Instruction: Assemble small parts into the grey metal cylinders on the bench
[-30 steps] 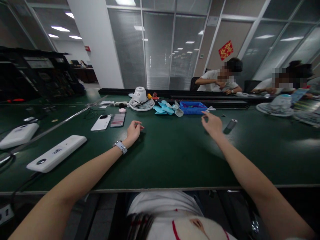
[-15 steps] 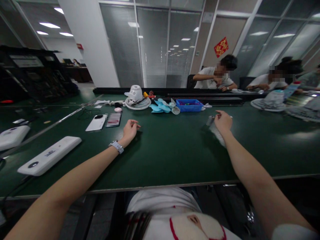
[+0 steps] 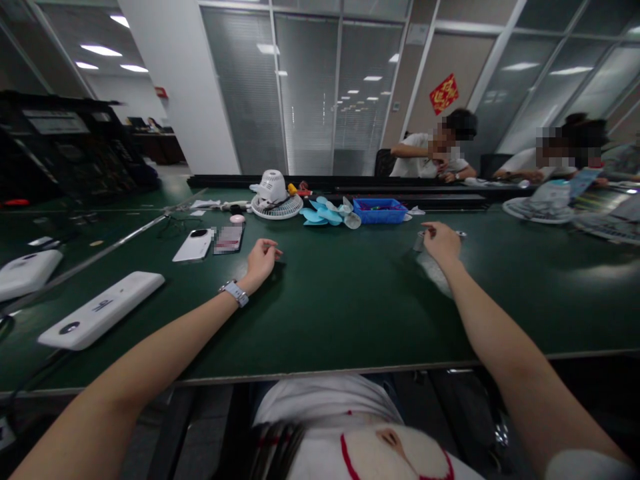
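Observation:
My left hand (image 3: 263,261) rests by its wrist on the green table (image 3: 340,307), fingers loosely bent and apart, with nothing in them. A white phone (image 3: 192,245) and a dark-edged phone (image 3: 229,238) lie just beyond it on the left. Over on the right, my right hand (image 3: 443,245) hovers palm down, its fingers pointing left and loosely bent. Below those fingertips a small silvery metal cylinder (image 3: 419,241) shows in part. A crumpled clear plastic bag (image 3: 436,275) lies under the hand and wrist. The hand covers most of the cylinder.
A white fan body and grille (image 3: 277,207), blue fan blades (image 3: 323,212) and a blue basket (image 3: 379,211) stand along the back. Long white devices (image 3: 103,310) lie at left. Other people (image 3: 435,153) sit across the table, near more fan parts (image 3: 540,200).
My right hand has shifted slightly left and down over the metal cylinder, covering more of it. My left hand stays where it was.

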{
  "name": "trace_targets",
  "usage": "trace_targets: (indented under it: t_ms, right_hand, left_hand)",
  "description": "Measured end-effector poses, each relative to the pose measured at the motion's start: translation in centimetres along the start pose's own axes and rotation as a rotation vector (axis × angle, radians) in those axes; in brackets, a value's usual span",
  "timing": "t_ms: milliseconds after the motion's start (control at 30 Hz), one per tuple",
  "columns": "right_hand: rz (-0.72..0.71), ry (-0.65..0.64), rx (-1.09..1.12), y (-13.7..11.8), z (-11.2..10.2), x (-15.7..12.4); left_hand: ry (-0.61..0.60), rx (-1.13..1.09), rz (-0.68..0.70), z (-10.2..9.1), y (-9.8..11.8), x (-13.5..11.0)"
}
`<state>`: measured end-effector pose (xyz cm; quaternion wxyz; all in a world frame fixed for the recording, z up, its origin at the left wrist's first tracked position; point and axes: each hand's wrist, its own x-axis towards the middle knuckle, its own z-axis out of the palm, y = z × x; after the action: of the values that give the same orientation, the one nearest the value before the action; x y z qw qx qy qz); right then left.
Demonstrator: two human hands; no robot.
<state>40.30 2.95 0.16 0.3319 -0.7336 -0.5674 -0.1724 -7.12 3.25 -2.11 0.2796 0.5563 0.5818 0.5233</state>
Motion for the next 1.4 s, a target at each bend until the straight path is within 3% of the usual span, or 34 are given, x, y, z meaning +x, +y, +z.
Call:
trace_targets:
  t_ms: [500, 1400]
  right_hand:
    - [0.100, -0.064, -0.110, -0.46, -0.13, -0.10]
    - [0.004, -0.049, -0.134, -0.23, 0.22, -0.16]
  left_hand:
    - [-0.006, -0.004, -0.007, 0.17, 0.09, -0.01]
    - [-0.009, 0.002, 0.005, 0.18, 0.01, -0.08]
